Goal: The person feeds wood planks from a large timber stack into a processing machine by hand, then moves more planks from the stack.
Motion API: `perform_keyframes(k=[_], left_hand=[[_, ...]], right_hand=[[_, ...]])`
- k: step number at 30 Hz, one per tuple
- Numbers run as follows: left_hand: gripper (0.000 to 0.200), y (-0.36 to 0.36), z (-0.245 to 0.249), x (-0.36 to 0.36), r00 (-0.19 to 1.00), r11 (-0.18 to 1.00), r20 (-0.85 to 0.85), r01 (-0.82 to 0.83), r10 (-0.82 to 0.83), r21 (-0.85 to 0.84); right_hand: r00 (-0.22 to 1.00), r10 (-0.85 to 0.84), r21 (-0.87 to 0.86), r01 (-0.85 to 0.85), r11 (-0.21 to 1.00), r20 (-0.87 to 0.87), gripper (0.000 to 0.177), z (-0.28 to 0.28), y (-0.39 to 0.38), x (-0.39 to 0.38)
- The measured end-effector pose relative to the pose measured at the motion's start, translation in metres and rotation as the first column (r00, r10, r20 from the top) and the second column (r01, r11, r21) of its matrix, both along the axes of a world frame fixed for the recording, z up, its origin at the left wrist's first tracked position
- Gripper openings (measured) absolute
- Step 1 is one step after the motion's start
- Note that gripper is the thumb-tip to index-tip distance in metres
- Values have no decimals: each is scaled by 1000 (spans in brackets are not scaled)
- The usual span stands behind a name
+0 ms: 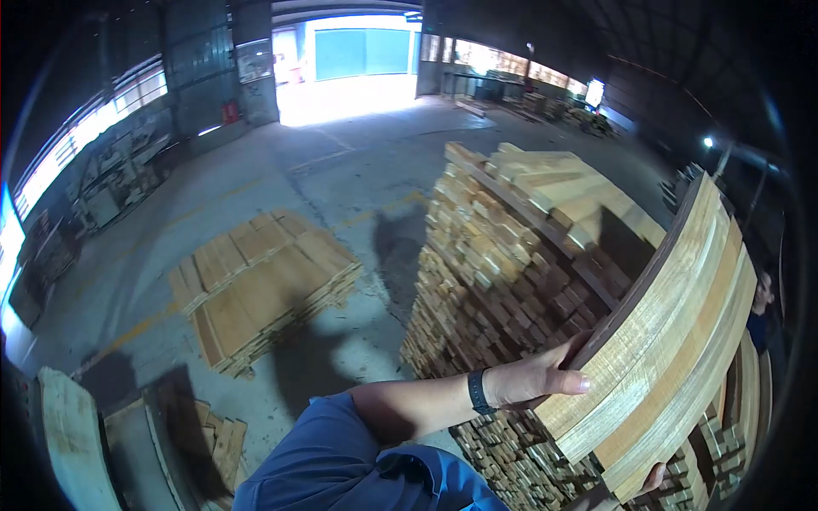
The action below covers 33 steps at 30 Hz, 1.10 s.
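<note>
My left hand [545, 376], with a dark watch on its wrist, is closed on the near left edge of several long wooden boards [656, 332]. Its thumb lies over the top face, and the fingers are mostly hidden underneath. At the lower end of the boards, my right hand [653, 479] shows only in part, its fingers wrapped on the edge. The boards lie side by side, tilted, pale with a browner strip between. Beneath and beyond them stands a tall stack of lumber [503, 272], its cut ends facing left.
A low pile of flat boards [268, 281] lies on the concrete floor [298, 187] to the left. More panels [77, 434] stand at the lower left. Part of a person [761, 298] shows at the far right. A bright doorway [349, 68] opens at the back.
</note>
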<state>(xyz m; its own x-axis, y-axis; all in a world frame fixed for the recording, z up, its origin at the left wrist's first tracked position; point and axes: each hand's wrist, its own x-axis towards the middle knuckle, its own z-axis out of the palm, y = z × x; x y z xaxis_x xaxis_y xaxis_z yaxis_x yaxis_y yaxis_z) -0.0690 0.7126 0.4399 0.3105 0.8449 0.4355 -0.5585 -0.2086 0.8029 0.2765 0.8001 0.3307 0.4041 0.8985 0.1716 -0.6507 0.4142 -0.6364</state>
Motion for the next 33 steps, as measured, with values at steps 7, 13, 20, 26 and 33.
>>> perform_keyframes(k=[7, 13, 20, 26, 33], left_hand=[[114, -128, 2, -65, 901, 909, -122, -411, 417, 69], [109, -270, -21, -123, 733, 737, -93, -675, 674, 18], [107, -401, -46, -157, 450, 433, -26, -871, 893, -232], [96, -458, -72, -166, 128, 151, 84, -900, 988, -410], [85, -501, -99, -166, -312, -213, 104, -822, 944, -528]], right_hand=[[902, 420, -38, -425, 904, -100, 80, 19, -41, -119], [532, 846, 107, -843, 527, 27, 89, 8, -101, -256], [103, 995, 114, -988, 104, -12, 76, 11, -191, -406], [-367, 930, 58, -928, -368, 39, 72, -24, -215, -525], [-771, 634, -73, -630, -773, -59, 74, -37, -303, -649]])
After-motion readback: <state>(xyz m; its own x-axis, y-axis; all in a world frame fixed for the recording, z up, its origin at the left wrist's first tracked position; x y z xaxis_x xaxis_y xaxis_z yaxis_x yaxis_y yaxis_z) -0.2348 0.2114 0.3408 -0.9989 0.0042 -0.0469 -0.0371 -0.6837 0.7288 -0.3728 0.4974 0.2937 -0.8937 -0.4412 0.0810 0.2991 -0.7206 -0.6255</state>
